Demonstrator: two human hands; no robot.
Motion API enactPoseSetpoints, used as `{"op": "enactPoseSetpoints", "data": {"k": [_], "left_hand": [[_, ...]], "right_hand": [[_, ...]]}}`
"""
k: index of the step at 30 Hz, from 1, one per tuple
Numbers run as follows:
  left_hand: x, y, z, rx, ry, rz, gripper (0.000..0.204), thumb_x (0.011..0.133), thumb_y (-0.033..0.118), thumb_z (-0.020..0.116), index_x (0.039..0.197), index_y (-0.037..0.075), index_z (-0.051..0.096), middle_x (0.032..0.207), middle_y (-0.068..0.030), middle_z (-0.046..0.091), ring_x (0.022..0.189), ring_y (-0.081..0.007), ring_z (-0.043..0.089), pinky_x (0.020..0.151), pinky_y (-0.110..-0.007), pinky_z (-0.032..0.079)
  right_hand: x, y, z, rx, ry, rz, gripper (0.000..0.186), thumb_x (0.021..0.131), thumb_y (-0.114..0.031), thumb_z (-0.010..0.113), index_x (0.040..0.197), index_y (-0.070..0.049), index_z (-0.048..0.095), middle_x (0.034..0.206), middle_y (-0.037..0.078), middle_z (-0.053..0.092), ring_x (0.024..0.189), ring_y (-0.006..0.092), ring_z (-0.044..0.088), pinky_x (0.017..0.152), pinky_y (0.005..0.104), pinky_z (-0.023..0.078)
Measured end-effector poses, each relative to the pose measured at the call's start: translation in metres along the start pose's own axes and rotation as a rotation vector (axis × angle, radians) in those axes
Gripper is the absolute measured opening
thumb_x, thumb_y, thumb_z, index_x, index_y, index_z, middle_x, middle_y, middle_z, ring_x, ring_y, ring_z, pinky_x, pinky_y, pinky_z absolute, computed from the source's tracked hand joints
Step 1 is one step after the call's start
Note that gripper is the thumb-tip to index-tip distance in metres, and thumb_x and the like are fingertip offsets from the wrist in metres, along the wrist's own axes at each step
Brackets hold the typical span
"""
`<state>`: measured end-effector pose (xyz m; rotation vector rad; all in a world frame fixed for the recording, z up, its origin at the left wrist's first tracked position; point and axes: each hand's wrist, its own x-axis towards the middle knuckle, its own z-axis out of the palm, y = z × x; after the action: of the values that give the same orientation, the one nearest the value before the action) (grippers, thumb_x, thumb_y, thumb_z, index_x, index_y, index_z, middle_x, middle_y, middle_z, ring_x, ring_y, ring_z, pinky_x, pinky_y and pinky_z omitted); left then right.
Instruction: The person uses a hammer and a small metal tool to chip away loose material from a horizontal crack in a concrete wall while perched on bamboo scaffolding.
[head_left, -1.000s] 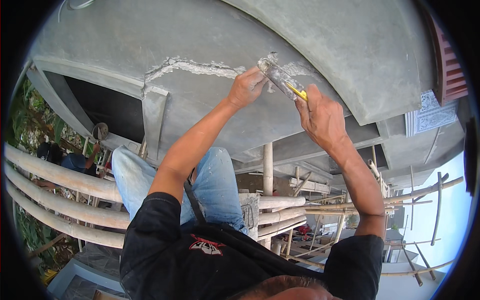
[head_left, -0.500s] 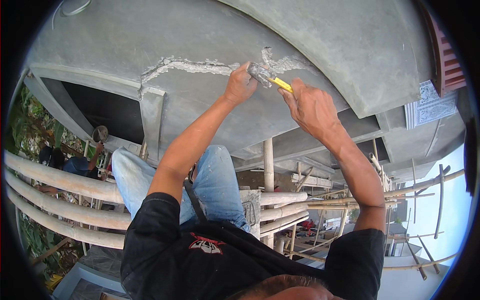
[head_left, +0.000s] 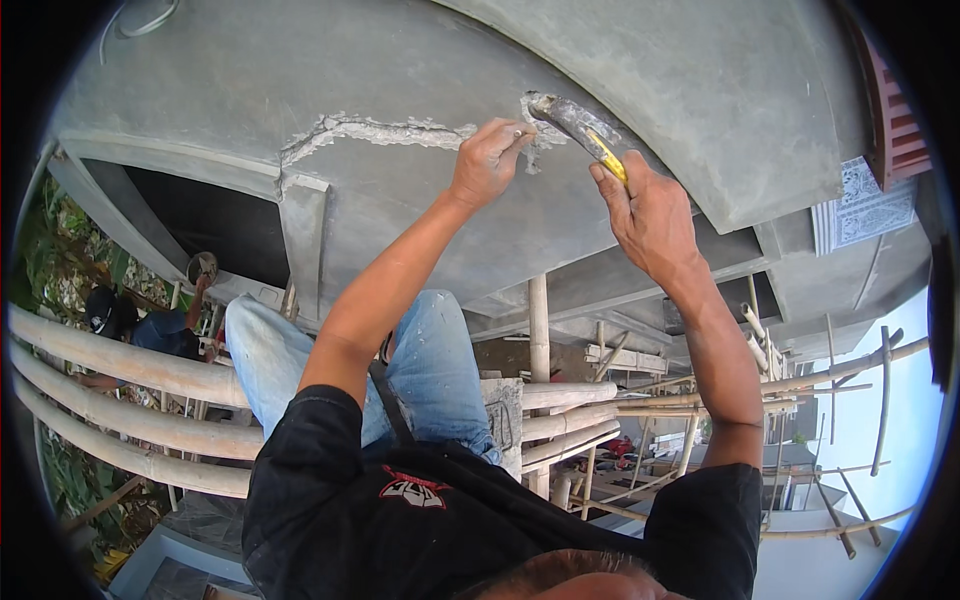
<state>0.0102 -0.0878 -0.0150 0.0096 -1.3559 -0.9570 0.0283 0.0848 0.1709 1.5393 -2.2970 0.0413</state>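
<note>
My left hand (head_left: 487,160) is closed round a chisel (head_left: 520,132); just its round metal end shows, and the rest is hidden by my fingers. It is held against the grey plastered wall (head_left: 420,210), at a rough chipped groove (head_left: 385,131) running across the plaster. My right hand (head_left: 650,212) grips the yellow handle of a hammer (head_left: 582,127). The dark, dusty hammer head is raised apart from the chisel, up and to its right, in front of more broken plaster.
Bamboo poles (head_left: 130,352) of a scaffold run beside and below my legs. A concrete ledge (head_left: 740,120) curves out at the upper right. At the left, another person (head_left: 160,325) holds a round object (head_left: 202,267) near a dark opening (head_left: 215,220). More bamboo scaffolding (head_left: 680,405) stands right.
The hammer has swung up and away from the chisel, with my right hand moving slightly right. My left hand stays almost in place. The other person at the left has shifted a little.
</note>
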Motion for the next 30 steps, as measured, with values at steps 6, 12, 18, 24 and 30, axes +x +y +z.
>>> {"op": "enactPoseSetpoints", "data": {"k": [6, 12, 18, 24, 30], "left_hand": [[-0.012, -0.01, 0.004, -0.065, 0.018, -0.059, 0.017, 0.078, -0.007, 0.065, 0.09, 0.004, 0.07, 0.088, -0.0094, 0.067, 0.074, -0.0275, 0.066, 0.065, -0.035, 0.053], [-0.02, -0.037, 0.003, -0.065, -0.029, -0.144, 0.016, 0.084, -0.002, 0.065, 0.097, 0.003, 0.071, 0.094, -0.0087, 0.072, 0.089, -0.0211, 0.068, 0.077, -0.032, 0.054], [-0.015, -0.024, 0.007, -0.05, -0.081, -0.191, 0.017, 0.083, -0.001, 0.066, 0.097, 0.006, 0.073, 0.093, -0.0101, 0.071, 0.087, -0.023, 0.068, 0.076, -0.033, 0.053], [-0.018, -0.007, -0.001, -0.046, -0.107, -0.128, 0.019, 0.081, 0.0, 0.067, 0.099, 0.005, 0.073, 0.094, -0.0108, 0.071, 0.086, -0.0239, 0.068, 0.076, -0.034, 0.053], [-0.008, -0.013, -0.005, 0.049, -0.148, -0.05, 0.015, 0.084, 0.003, 0.065, 0.098, 0.004, 0.071, 0.093, -0.0118, 0.071, 0.086, -0.0279, 0.067, 0.076, -0.035, 0.052]], "right_hand": [[0.001, -0.018, 0.001, 0.016, 0.038, -0.138, 0.029, 0.096, -0.028, 0.058, 0.088, -0.002, 0.047, 0.064, 0.02, 0.055, 0.056, 0.0415, 0.054, 0.052, 0.0467, 0.042], [0.015, -0.025, 0.001, -0.14, -0.094, -0.14, 0.027, 0.094, -0.026, 0.059, 0.089, -0.003, 0.045, 0.069, 0.02, 0.059, 0.059, 0.042, 0.057, 0.052, 0.0487, 0.044], [0.02, -0.017, -0.001, -0.207, -0.174, -0.077, 0.025, 0.093, -0.023, 0.06, 0.086, -0.003, 0.045, 0.068, 0.02, 0.058, 0.059, 0.0407, 0.058, 0.051, 0.0469, 0.044], [0.007, -0.01, 0.011, -0.191, -0.168, -0.081, 0.023, 0.093, -0.021, 0.06, 0.086, -0.003, 0.046, 0.063, 0.02, 0.057, 0.056, 0.0412, 0.057, 0.05, 0.0477, 0.043], [0.008, -0.019, 0.01, -0.165, -0.078, -0.155, 0.025, 0.092, -0.023, 0.062, 0.086, -0.003, 0.048, 0.061, 0.019, 0.06, 0.053, 0.0394, 0.059, 0.047, 0.0464, 0.047]]}}
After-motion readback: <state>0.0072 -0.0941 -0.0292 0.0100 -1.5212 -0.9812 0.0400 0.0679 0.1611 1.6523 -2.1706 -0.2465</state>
